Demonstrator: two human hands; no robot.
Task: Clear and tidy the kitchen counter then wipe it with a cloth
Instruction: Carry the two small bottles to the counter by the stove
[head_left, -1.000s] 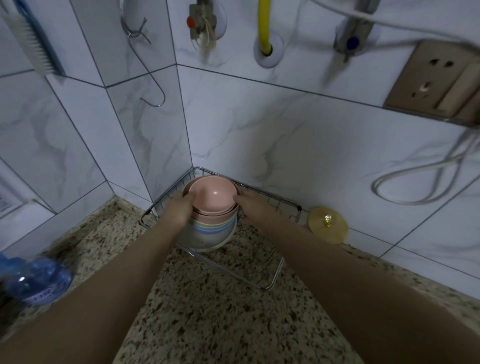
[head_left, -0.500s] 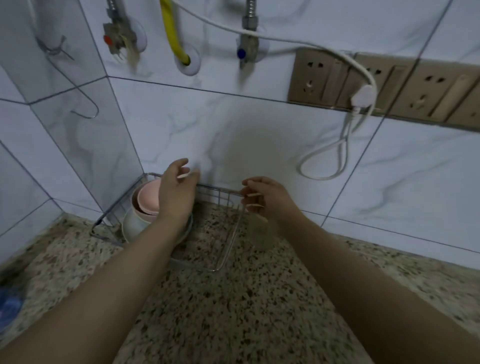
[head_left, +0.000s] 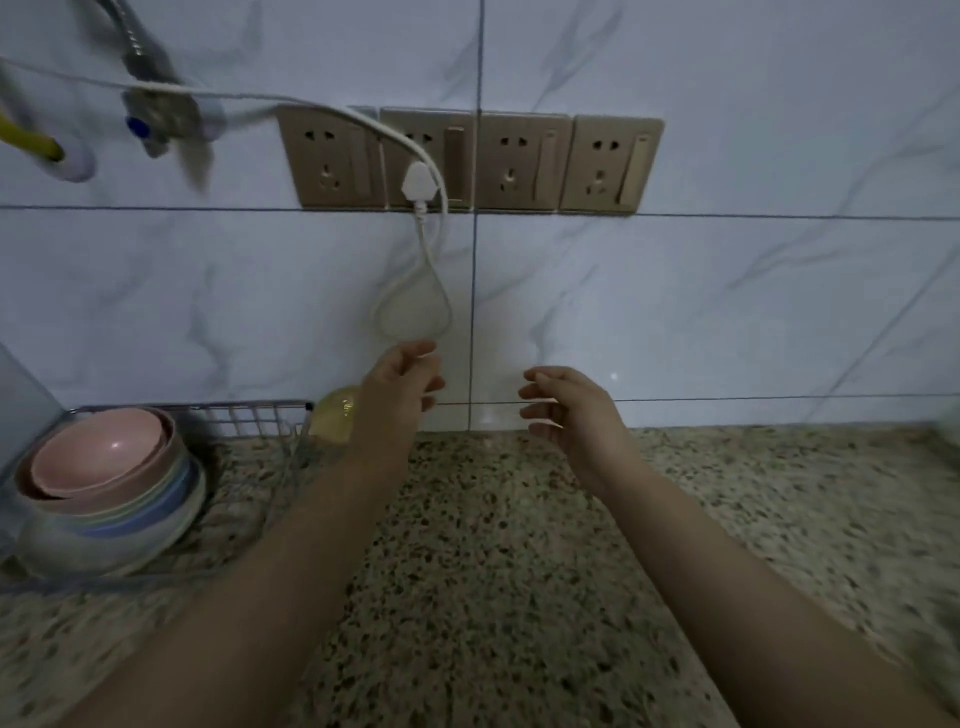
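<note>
Two bare hands hang in the air above the counter (head_left: 493, 545), both holding nothing. The left hand (head_left: 397, 395) has its fingers loosely curled and spread; the right hand (head_left: 571, 410) is the same, fingers relaxed and pointing toward the left one, with a clear gap between them. Neither touches anything.

Off to the left, one wire rack (head_left: 249, 415) sits on the speckled stone against the wall. In it stands one stack of bowls (head_left: 109, 488): two pink ones on top, nested, with several paler ones under them, too blurred to count surely. Just right of the rack, partly behind the left wrist, one round yellow lid (head_left: 335, 415) leans at the foot of the tiles.

On the wall I count four sockets (head_left: 467, 161) in a row. One white plug (head_left: 417, 184) sits in the second from the left, and its cord (head_left: 415, 306) droops in a loop just above the left hand. Up in the left corner are one metal valve (head_left: 156, 114) and one yellow hose (head_left: 31, 143), both smeared.
</note>
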